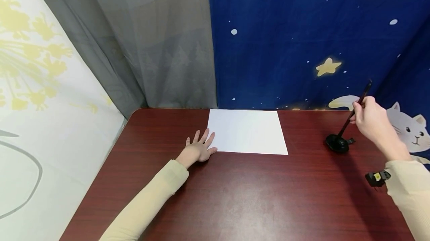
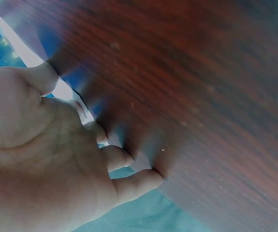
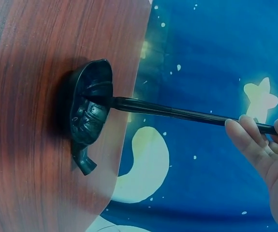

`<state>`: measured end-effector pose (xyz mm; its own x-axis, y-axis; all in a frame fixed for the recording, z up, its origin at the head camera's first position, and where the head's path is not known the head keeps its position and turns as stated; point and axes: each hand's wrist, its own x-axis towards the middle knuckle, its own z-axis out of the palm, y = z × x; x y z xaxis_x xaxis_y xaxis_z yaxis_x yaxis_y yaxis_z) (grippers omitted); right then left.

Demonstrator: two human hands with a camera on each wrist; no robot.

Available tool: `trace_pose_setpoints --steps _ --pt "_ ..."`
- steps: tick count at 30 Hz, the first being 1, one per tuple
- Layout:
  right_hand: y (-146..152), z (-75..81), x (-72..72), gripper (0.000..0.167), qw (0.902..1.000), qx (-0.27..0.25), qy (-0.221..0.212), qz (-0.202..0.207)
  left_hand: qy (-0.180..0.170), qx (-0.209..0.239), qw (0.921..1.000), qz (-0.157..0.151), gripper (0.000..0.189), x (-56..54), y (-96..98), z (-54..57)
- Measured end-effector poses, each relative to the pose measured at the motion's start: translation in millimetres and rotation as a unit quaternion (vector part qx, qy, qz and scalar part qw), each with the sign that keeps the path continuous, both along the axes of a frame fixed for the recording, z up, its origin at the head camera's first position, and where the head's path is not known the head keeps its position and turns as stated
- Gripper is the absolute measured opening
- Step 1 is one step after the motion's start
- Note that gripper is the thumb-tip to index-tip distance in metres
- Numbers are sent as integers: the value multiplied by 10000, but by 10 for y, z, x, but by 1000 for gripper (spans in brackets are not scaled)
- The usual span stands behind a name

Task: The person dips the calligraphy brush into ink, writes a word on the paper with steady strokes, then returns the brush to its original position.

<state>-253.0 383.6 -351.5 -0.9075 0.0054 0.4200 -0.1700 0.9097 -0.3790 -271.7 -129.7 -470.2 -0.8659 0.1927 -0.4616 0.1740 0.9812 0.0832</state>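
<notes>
A sheet of white paper lies toward the far edge of the table. My left hand, fingers spread, rests at the paper's left edge; the left wrist view shows its palm side close over the wood. To the right, my right hand pinches a dark writing brush high on its handle. The brush slants down, with its bristle end inside a small black ink dish. That dish looks leaf-shaped, with a ribbed hollow and a short curved stem.
The reddish-brown wooden table extends toward me. Behind it hang a grey curtain and a blue star-printed curtain. A white patterned cloth hangs along the left side. By the right sleeve is a small black wrist device.
</notes>
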Motion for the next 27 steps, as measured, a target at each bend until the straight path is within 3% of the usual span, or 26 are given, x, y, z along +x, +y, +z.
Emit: trace_pose_setpoints --steps 22,27 --pt "35 12 85 29 9984 -17 526 -199 -23 29 10000 18 65 20 10 32" --pt "51 23 91 30 9989 43 419 -215 -60 51 10000 53 65 17 10 46"
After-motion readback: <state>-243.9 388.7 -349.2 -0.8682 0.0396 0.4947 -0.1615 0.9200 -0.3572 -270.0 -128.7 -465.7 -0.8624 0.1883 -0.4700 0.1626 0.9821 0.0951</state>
